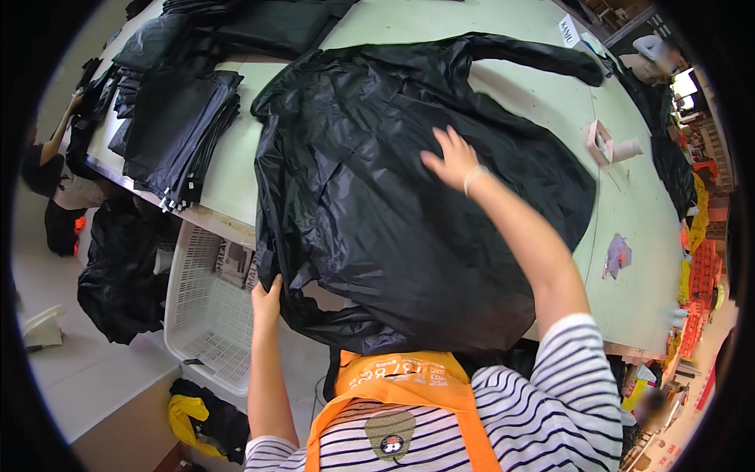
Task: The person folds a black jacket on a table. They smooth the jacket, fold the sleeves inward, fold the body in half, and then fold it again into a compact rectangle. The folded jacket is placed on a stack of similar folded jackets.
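Note:
A black, shiny long-sleeved jacket (370, 181) lies spread over the pale table, its near part hanging over the front edge against my orange apron. One sleeve stretches out toward the far right. My left hand (268, 293) is closed on the jacket's left edge, near the table's front. Over the middle right of the jacket is my right hand (454, 160), fingers spread, holding nothing. Whether its palm touches the fabric I cannot tell.
Stacks of folded black garments (177, 130) lie at the table's left. A white plastic basket (177, 315) stands below the left edge. On the right are a small pink box (599, 141), a thread cone (627, 149) and a grey-purple scrap (617, 256). Another person works at far left.

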